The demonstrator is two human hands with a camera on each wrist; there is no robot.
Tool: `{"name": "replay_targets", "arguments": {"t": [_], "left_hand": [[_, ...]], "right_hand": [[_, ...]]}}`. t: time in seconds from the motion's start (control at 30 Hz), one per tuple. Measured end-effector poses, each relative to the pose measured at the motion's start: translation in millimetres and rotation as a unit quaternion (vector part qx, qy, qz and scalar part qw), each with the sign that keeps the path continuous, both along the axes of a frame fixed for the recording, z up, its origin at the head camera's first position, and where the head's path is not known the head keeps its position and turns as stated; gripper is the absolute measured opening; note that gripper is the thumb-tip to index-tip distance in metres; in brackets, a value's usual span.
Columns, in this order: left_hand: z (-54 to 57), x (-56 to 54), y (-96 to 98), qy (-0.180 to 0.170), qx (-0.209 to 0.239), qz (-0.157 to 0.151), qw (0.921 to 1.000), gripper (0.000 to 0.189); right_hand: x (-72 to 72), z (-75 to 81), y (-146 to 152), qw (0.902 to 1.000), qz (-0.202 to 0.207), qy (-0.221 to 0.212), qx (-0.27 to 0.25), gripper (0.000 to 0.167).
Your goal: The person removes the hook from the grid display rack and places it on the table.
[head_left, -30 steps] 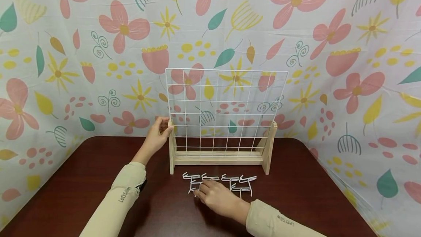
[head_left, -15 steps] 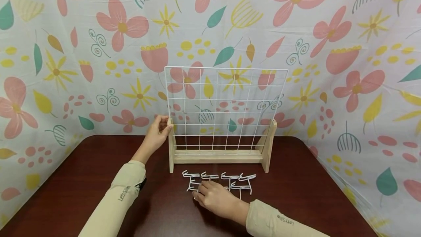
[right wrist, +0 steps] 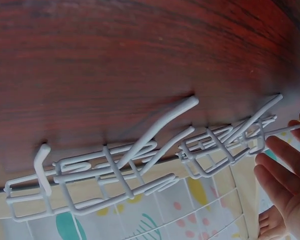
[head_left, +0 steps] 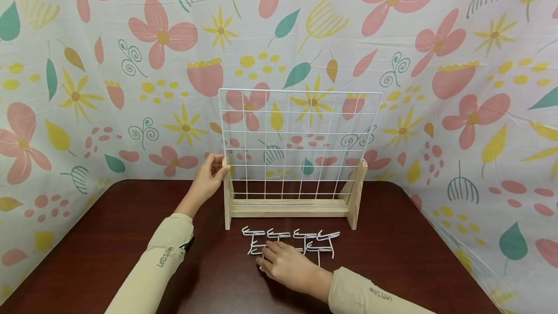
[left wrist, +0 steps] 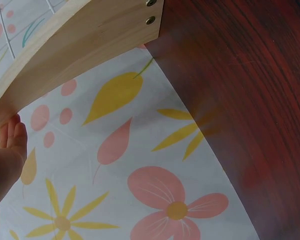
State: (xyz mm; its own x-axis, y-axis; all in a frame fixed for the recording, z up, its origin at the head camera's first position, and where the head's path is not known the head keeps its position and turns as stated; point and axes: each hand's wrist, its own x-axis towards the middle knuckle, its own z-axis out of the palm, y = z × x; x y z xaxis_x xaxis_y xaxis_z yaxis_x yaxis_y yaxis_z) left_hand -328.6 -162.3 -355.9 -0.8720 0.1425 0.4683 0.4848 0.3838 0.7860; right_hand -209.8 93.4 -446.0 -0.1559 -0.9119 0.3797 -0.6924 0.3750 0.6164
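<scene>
In the head view, a white wire grid stands upright in a pale wooden stand. My left hand pinches the top of the stand's left upright, thumb in front; in the left wrist view its fingers lie against the wooden side piece. Several white wire hooks lie in rows before the stand. My right hand is over the left front of them, its fingers covering part of the row. In the right wrist view, its fingers and thumb close on the prong of one hook.
All of this is on a dark reddish-brown table. A floral fabric hangs behind it and along both sides. Other wire hooks lie close together beside the right hand, prongs sticking up. Two screws show on the wooden side piece.
The right hand shifts very slightly among the hooks, and one hook near its fingers moves a little. The left hand stays on the upright. The view tilts slightly.
</scene>
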Motion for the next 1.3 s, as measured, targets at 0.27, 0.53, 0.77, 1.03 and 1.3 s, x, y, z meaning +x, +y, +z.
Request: {"name": "replay_targets", "arguments": {"t": [0.27,0.53,0.77,1.03,1.3], "left_hand": [[-0.1,0.6,1.0,0.003,0.0,0.0,1.0,0.036],[-2.3,0.6,1.3,0.002,-0.001,0.001,1.0,0.036],[-3.3,0.0,1.5,0.007,0.002,0.002,1.0,0.035],[-1.2,-0.3,0.9,0.004,0.0,0.0,1.0,0.037],[-1.0,0.2,-0.3,0.009,-0.002,-0.002,1.0,0.037]], "right_hand": [[2.6,-1.3,3.0,0.9998,-0.01,0.014,0.013,0.024],[4.5,-3.7,4.1,0.9993,-0.017,0.022,0.025,0.024],[4.6,-3.3,3.8,0.9987,-0.011,0.04,0.029,0.023],[6.1,2.1,5.7,0.9992,-0.011,0.015,0.037,0.025],[7.6,8.1,12.7,0.9996,0.011,-0.02,0.015,0.028]]}}
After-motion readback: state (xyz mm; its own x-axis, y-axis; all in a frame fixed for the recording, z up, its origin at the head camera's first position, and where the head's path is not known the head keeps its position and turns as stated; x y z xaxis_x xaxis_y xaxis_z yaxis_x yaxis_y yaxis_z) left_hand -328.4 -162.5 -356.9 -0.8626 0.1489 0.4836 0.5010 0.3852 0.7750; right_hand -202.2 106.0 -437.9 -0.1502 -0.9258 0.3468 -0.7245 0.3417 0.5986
